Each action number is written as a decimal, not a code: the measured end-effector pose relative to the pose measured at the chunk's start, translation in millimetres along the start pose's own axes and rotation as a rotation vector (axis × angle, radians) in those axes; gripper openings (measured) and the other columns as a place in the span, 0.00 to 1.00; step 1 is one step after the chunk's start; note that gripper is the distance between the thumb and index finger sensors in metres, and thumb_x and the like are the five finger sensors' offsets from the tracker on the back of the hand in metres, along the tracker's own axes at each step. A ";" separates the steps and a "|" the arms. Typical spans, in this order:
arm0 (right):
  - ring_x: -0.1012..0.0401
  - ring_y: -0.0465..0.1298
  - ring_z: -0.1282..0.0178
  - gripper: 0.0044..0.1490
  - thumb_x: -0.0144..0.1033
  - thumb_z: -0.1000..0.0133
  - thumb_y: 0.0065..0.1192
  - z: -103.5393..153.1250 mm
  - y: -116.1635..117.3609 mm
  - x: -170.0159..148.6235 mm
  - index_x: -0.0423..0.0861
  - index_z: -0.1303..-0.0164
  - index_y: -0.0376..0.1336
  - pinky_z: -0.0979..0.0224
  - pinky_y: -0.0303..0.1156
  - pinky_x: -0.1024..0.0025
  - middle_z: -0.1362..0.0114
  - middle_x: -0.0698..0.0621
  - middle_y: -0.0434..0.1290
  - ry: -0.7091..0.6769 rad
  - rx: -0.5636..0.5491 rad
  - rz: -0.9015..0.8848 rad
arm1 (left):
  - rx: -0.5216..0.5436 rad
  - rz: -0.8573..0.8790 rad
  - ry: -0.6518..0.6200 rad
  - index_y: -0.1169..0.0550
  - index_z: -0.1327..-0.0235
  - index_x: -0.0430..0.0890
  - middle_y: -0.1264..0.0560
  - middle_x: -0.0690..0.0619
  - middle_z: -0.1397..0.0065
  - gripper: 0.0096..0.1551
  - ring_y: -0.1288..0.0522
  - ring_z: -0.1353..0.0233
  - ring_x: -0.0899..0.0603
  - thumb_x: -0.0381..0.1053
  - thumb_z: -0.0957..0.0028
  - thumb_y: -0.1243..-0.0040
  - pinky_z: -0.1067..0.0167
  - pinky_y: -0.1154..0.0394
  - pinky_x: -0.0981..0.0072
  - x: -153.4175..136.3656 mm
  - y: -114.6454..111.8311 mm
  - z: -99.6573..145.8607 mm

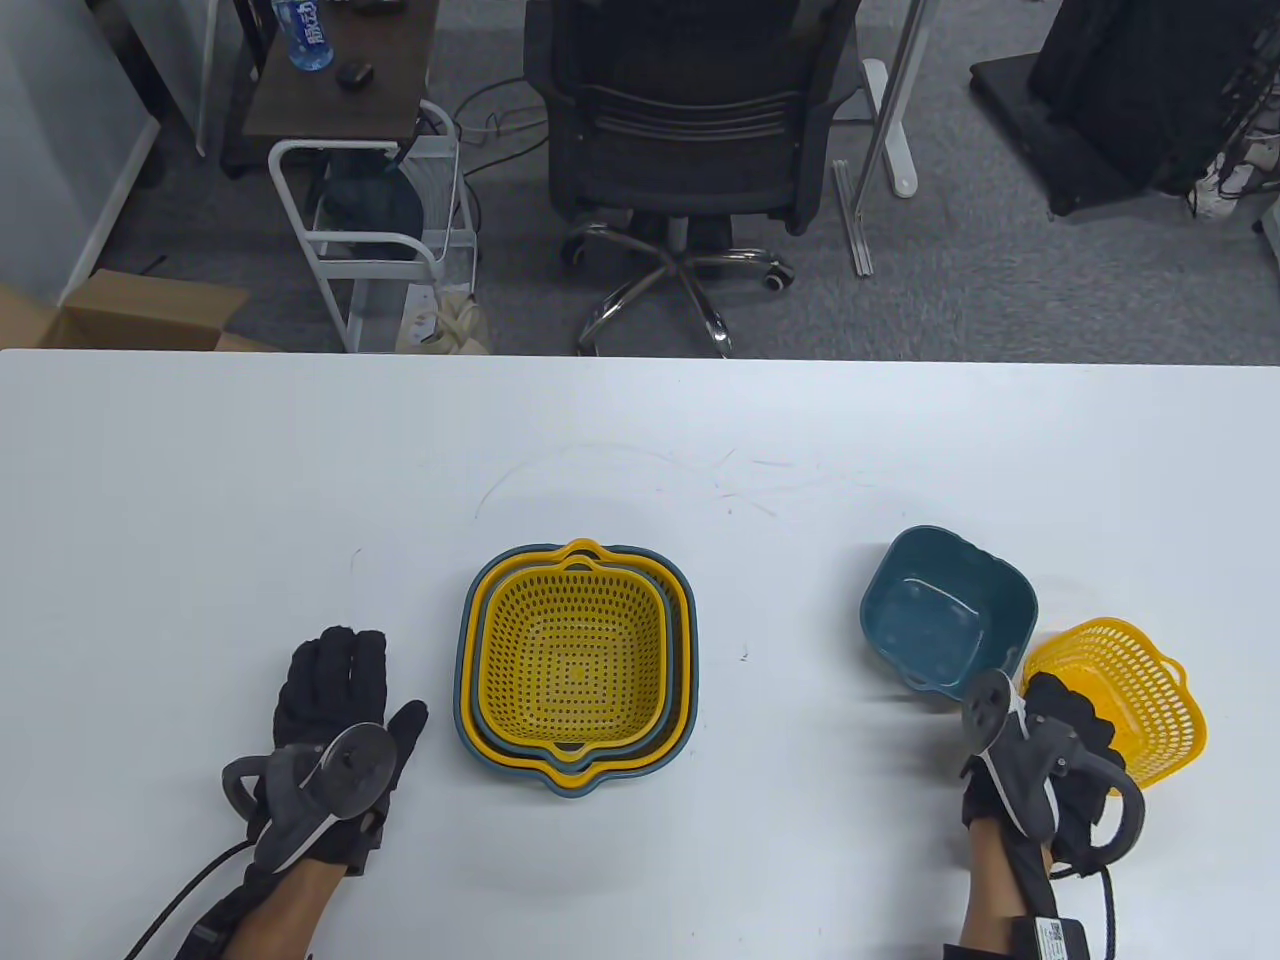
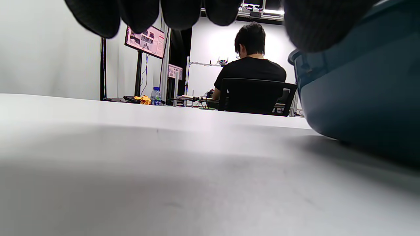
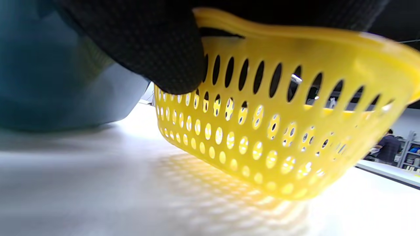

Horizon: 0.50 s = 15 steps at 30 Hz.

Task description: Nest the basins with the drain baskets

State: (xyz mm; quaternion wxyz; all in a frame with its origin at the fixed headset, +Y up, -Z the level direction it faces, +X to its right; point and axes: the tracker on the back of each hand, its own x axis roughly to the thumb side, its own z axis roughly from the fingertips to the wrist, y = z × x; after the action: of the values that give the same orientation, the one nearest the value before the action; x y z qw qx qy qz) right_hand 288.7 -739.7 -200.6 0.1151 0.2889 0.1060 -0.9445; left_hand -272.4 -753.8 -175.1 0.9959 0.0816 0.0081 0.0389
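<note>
The right hand grips the tilted yellow basket by its rim, near the desk's right edge beside the basin. It looks light, stiff, easily lifted there. The left hand lies flat, holding nothing.

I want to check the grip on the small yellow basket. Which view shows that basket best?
The right wrist view: the basket fills the frame, tilted off the table, with the right hand's fingers on its rim. The table view shows it whole but small, partly behind the right hand. The left wrist view misses it.
</note>
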 end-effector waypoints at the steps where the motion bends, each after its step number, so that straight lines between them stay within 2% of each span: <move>1: 0.44 0.79 0.43 0.28 0.27 0.52 0.76 0.1 -2.3 -1.1 0.40 0.42 0.68 0.45 0.78 0.48 0.39 0.41 0.77 0.006 -0.012 -0.005 | 0.001 0.000 0.000 0.44 0.18 0.46 0.47 0.39 0.13 0.52 0.43 0.19 0.25 0.70 0.50 0.43 0.29 0.37 0.34 -0.2 0.3 0.0; 7: 0.44 0.79 0.42 0.27 0.27 0.52 0.77 10.0 -35.5 8.7 0.40 0.42 0.68 0.45 0.78 0.48 0.39 0.42 0.77 -0.047 -0.164 -0.054 | 0.016 0.009 -0.003 0.44 0.18 0.45 0.47 0.39 0.13 0.53 0.43 0.19 0.25 0.70 0.50 0.43 0.28 0.37 0.34 0.9 4.0 0.4; 12: 0.45 0.79 0.41 0.27 0.28 0.52 0.77 28.5 -62.1 42.6 0.42 0.42 0.68 0.42 0.78 0.48 0.39 0.43 0.77 -0.188 -0.315 -0.044 | 0.020 0.012 -0.010 0.44 0.18 0.46 0.47 0.39 0.13 0.53 0.43 0.19 0.25 0.70 0.50 0.43 0.29 0.37 0.34 1.1 4.7 0.9; 15: 0.46 0.78 0.38 0.27 0.29 0.51 0.76 32.8 -64.8 63.0 0.44 0.41 0.68 0.39 0.77 0.49 0.37 0.45 0.76 -0.314 -0.308 -0.054 | 0.020 0.015 -0.012 0.44 0.18 0.45 0.47 0.39 0.13 0.53 0.43 0.19 0.25 0.70 0.50 0.43 0.29 0.37 0.34 0.9 4.9 1.7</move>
State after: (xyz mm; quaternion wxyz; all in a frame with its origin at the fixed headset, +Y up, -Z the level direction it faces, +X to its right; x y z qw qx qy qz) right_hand 202.8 -696.7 -201.3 0.1478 0.1146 0.2373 -0.9533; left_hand -271.9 -749.2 -172.7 0.9947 0.0917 0.0018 0.0459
